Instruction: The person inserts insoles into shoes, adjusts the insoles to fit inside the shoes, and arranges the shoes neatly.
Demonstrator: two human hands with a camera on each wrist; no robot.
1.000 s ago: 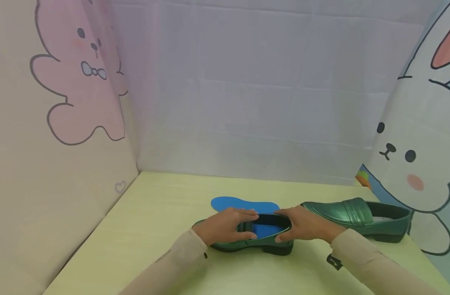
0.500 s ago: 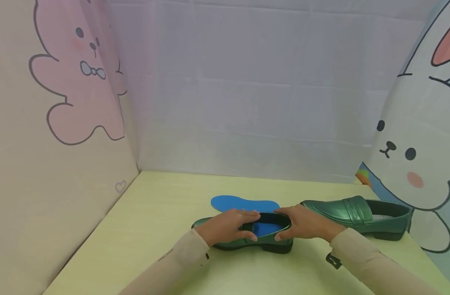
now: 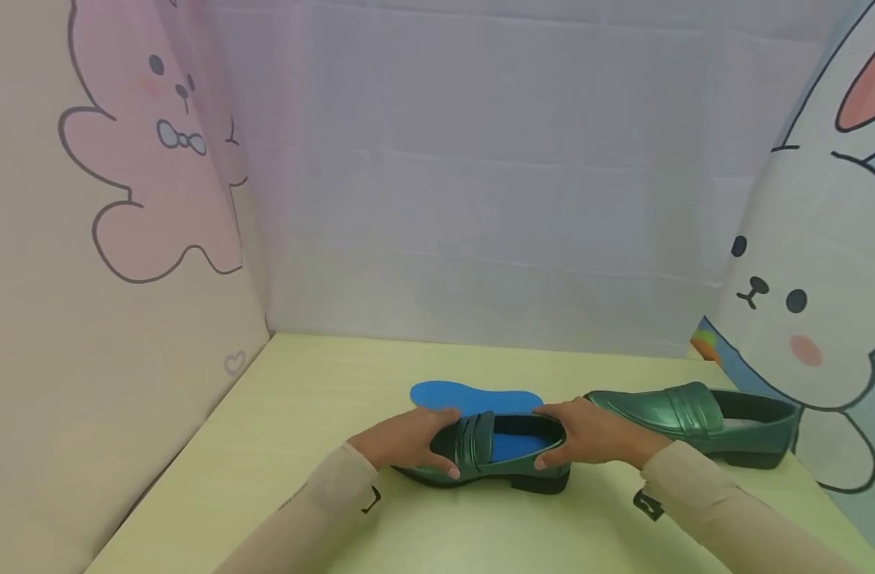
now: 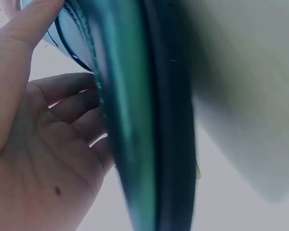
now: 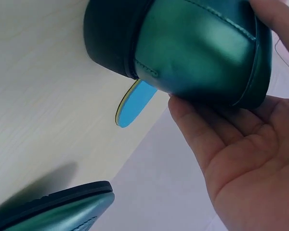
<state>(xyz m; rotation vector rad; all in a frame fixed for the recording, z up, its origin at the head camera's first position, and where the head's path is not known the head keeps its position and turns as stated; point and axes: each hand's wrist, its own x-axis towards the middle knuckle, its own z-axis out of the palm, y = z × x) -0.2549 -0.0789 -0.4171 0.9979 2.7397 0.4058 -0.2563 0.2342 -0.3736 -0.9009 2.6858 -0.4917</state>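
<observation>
A shiny green loafer [image 3: 472, 448] lies on its sole in the head view, toe to the left, with a blue insole [image 3: 515, 447] inside its opening. My left hand [image 3: 403, 441] spans the toe part, thumb on the near side and fingers over the far side. At the heel, my right hand [image 3: 597, 434] holds the back of the opening between thumb and fingers. The left wrist view shows the loafer's side and dark sole [image 4: 171, 120] beside the palm. In the right wrist view the fingers lie along the loafer's heel end [image 5: 197, 53].
Behind the held loafer lies another blue insole [image 3: 473, 396], partly hidden. A second green loafer [image 3: 656, 413] stands to the right, just beyond my right hand. Cloth walls with cartoon animals [image 3: 789, 303] border the pale yellow table [image 3: 301, 399].
My left hand has slid leftward from the edge of the loafer's opening to its toe part, uncovering the strap. The right hand and the loafer stay nearly in place.
</observation>
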